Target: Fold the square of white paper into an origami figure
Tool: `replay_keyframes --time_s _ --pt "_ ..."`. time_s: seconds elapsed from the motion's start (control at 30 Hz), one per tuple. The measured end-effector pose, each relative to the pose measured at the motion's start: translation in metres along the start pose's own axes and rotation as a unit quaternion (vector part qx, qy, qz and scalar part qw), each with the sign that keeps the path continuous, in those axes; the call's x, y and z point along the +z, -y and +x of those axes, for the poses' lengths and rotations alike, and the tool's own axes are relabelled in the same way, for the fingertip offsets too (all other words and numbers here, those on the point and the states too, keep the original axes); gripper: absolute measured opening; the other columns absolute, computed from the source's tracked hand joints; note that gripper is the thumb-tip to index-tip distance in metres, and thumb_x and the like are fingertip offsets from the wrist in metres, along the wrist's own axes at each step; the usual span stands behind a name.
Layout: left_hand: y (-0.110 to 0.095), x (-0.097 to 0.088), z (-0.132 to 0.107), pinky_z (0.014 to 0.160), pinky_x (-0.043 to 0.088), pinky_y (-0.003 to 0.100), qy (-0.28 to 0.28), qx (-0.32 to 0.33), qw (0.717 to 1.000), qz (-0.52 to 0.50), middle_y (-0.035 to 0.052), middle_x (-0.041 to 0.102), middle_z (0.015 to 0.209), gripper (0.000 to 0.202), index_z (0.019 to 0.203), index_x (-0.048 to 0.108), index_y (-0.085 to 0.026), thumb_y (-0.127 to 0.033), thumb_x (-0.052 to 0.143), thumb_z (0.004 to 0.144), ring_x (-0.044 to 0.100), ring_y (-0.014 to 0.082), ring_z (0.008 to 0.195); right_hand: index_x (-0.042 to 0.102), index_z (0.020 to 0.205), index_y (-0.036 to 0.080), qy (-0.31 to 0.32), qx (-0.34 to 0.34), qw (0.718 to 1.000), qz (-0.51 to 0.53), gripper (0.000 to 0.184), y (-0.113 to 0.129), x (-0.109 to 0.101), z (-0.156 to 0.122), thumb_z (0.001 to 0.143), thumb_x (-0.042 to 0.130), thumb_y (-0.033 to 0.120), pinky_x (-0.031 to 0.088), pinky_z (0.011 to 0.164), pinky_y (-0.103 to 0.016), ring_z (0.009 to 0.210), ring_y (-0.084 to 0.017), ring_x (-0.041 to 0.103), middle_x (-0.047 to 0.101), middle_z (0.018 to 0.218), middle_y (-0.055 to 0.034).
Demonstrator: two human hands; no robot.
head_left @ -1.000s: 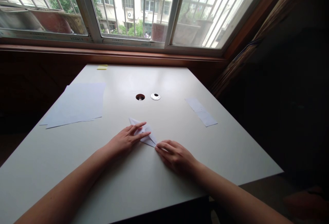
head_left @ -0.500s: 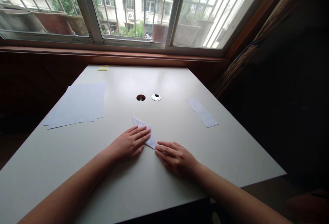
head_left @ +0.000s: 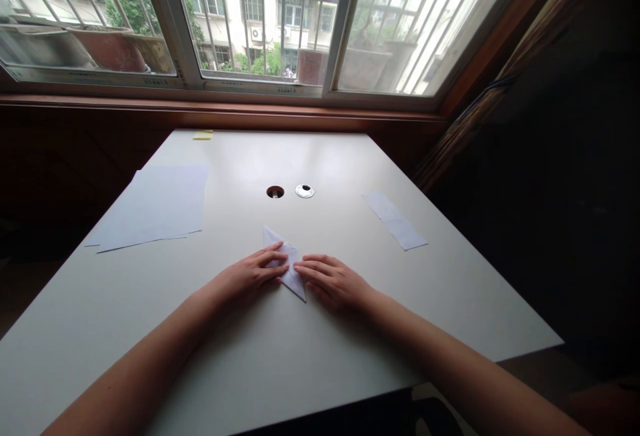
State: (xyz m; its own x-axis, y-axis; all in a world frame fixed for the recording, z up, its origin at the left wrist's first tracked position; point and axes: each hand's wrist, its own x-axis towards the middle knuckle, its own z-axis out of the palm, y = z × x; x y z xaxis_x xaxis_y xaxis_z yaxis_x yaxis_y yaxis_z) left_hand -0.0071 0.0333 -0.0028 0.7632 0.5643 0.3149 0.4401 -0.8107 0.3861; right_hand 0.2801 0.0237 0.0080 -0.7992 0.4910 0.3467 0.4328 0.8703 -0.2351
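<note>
A piece of folded white paper [head_left: 294, 283], narrow and pointed at both ends, lies on the white table. My left hand [head_left: 255, 271] rests on its left side, with fingers stretched out and slightly apart over the paper. From the right, my right hand [head_left: 333, 281] touches the paper's right edge with its fingertips, the fingers extended. The paper's far tip and near tip both show beyond my fingers. Part of its middle is hidden under my left fingers.
Sheets of white paper [head_left: 155, 206] lie at the table's left. A creased paper strip [head_left: 395, 221] lies to the right. Further back are a round cable hole [head_left: 275, 192], its silver cover [head_left: 305, 191] and a yellow slip [head_left: 203, 135]. A barred window rises behind.
My right hand has moved up and slightly left, from the paper's near tip to its right edge. My left fingers have shifted slightly left, and more of the near tip shows.
</note>
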Motion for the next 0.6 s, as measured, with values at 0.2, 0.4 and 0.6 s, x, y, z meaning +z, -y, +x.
replay_keyframes --time_s 0.2,0.4,0.6 --pt "0.017 -0.009 -0.002 0.116 0.042 0.043 -0.001 0.005 0.998 -0.068 0.0035 0.061 0.137 0.037 0.134 0.061 -0.027 -0.02 0.048 0.1 0.03 0.0215 0.147 0.056 0.134 0.019 -0.011 0.029 0.999 -0.015 0.038 -0.007 0.006 0.024 0.097 0.051 0.023 0.045 0.109 -0.043 0.131 -0.022 0.049 0.061 0.135 -0.0104" --pt "0.025 -0.015 -0.005 0.119 0.035 0.049 -0.01 -0.041 0.998 0.04 0.0011 0.059 0.139 0.037 0.134 0.06 -0.03 -0.022 0.044 0.101 0.028 0.0214 0.148 0.055 0.136 0.022 0.026 0.094 0.994 -0.048 0.043 -0.004 0.007 0.032 0.098 0.051 0.041 0.044 0.104 -0.046 0.13 -0.026 0.045 0.054 0.144 -0.0096" --pt "0.019 -0.015 -0.005 0.117 0.035 0.053 -0.027 -0.086 0.987 0.132 0.0023 0.051 0.147 0.037 0.137 0.057 -0.03 -0.031 0.044 0.102 0.023 0.0268 0.15 0.058 0.134 0.025 0.019 0.109 0.991 -0.07 0.044 0.0 0.006 0.03 0.095 0.055 0.046 0.041 0.104 -0.046 0.131 -0.029 0.043 0.053 0.144 -0.0087"
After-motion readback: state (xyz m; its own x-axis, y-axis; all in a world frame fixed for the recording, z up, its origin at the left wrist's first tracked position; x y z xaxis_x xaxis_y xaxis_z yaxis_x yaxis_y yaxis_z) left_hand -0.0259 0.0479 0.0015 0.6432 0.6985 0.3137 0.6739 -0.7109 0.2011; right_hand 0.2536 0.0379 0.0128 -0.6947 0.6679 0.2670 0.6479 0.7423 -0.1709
